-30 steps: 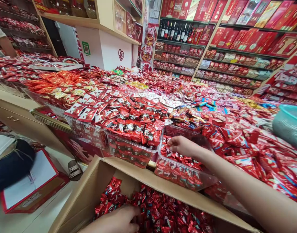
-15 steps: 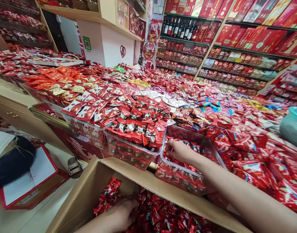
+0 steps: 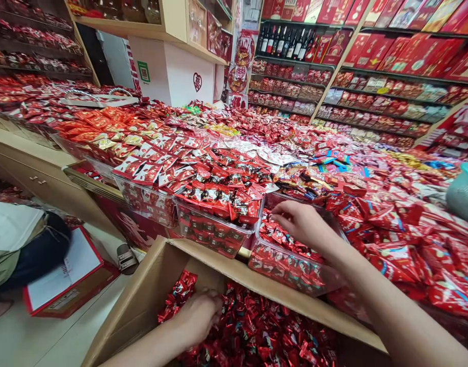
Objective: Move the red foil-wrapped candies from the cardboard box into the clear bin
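Observation:
Inside an open cardboard box [image 3: 115, 316] in front of me lies a heap of red foil-wrapped candies [image 3: 253, 326]. My left hand [image 3: 199, 313] reaches into this heap, its fingers curled around candies and the tips partly hidden. Over a clear plastic bin [image 3: 291, 272] beyond the box is my right hand [image 3: 305, 224]. Its fingers are loosely bent and apart, with a gap at the thumb and nothing visible in them. Beneath it, red wrapped candies [image 3: 282, 236] cover the bin's bottom part, lower than in the neighbouring bins.
A filled candy bin [image 3: 214, 237] stands just left, and larger red packets [image 3: 387, 224] are heaped at right. A teal basket [image 3: 465, 196] sits at the far right. On the floor at left, a person's dark-clothed leg [image 3: 46, 250] is beside a red-edged carton [image 3: 73, 278].
My right hand has lifted slightly out of the bin and its fingers have loosened. My left hand stays among the candies in the box. The view has shifted a little.

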The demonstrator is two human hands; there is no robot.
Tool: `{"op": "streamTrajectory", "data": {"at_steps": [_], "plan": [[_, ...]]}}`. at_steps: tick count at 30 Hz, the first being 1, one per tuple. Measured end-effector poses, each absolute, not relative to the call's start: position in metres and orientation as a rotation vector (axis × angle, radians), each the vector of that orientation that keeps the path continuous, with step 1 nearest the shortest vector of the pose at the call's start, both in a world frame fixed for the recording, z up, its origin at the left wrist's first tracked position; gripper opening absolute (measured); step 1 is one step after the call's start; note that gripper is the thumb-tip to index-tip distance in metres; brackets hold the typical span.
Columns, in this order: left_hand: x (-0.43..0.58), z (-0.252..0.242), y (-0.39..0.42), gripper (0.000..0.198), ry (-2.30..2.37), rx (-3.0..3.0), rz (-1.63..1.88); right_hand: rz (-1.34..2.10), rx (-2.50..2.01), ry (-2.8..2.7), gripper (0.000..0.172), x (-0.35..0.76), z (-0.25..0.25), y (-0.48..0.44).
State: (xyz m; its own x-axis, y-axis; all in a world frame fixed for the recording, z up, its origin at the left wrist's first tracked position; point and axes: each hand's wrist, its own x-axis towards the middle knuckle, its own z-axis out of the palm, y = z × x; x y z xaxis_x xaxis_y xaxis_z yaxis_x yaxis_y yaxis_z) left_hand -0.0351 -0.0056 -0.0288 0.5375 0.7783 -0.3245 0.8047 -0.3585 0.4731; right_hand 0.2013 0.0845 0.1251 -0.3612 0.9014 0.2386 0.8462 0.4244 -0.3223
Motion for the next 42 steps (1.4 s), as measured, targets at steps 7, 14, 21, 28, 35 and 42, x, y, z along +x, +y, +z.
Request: {"op": "streamTrajectory", "data": {"at_steps": [7,14,21,28,35,42], "plan": [[-0.015,0.064,-0.021,0.013,1.049,1.588,0.675,0.854,-1.408,-1.846,0.011,0.181,0.114,-0.037],[0.013,0.067,-0.006,0.017,0.898,1.236,0.867,1.365,-1.253,-1.187,0.024,0.151,0.065,-0.057],[0.011,0.058,-0.007,0.021,0.84,1.192,0.842,1.135,-1.254,-1.261,0.014,0.151,0.05,-0.062],[-0.001,0.061,-0.013,0.013,0.821,1.311,0.817,0.749,-1.276,-1.758,0.013,0.169,0.067,-0.058],[-0.043,0.055,0.013,0.011,1.156,1.89,0.977,0.021,-1.636,-2.265,0.023,0.244,0.15,0.015],[-0.059,0.041,0.036,0.01,1.286,2.201,1.027,0.042,-2.006,-2.729,0.026,0.262,0.136,0.113]]}}
